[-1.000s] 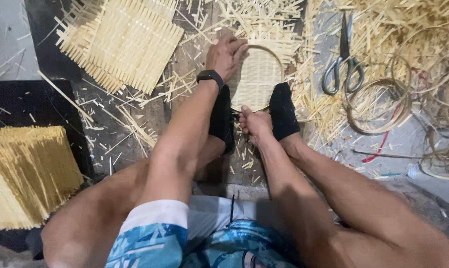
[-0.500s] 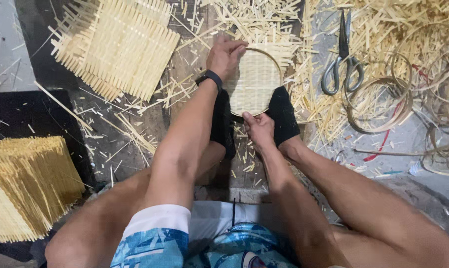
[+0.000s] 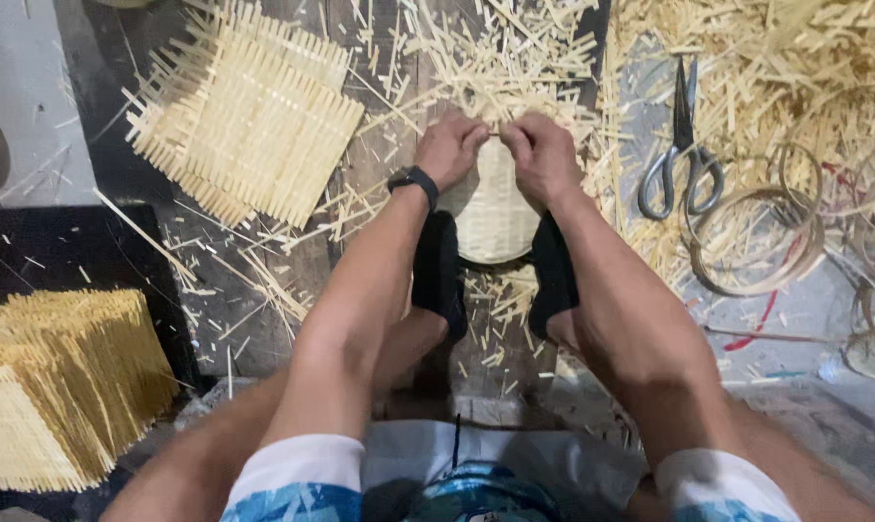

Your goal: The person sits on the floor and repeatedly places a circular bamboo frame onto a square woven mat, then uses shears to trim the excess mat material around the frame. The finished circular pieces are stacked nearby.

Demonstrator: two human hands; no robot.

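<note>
Both hands meet at the far rim of a small round woven bamboo basket: my left hand and my right hand are each pinched on one thin bamboo strip between them. The basket sits on the floor, held between my black-socked feet. Scissors lie at three o'clock, a square woven mat at ten o'clock.

Bamboo scraps crowd the floor ahead of both hands. A woven mat blocks the left, scissors and hoops the right. Bare floor far left.
</note>
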